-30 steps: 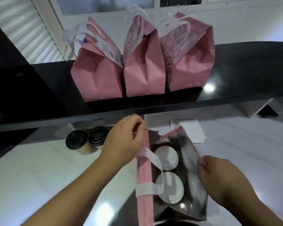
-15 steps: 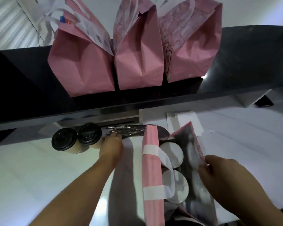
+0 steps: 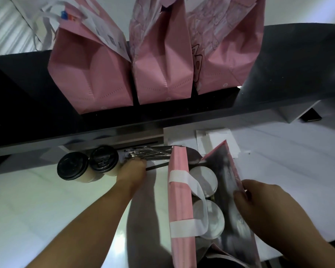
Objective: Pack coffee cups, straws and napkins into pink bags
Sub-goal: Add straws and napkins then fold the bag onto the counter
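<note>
Pink open bag (image 3: 180,206) stands on the white counter (image 3: 37,209), two white-lidded cups (image 3: 203,180) inside. The right hand (image 3: 259,206) pinches the bag's right rim. The left hand (image 3: 132,171) reaches the pile of wrapped straws (image 3: 151,152), fingers seemingly curled on one, though blur hides the grip. Two black-lidded cups (image 3: 89,165) stand just left. Three packed bags (image 3: 159,60) sit on the dark shelf (image 3: 288,64).

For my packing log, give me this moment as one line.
left hand: grips straws | right hand: holds open bag | two white-lidded cups inside
</note>
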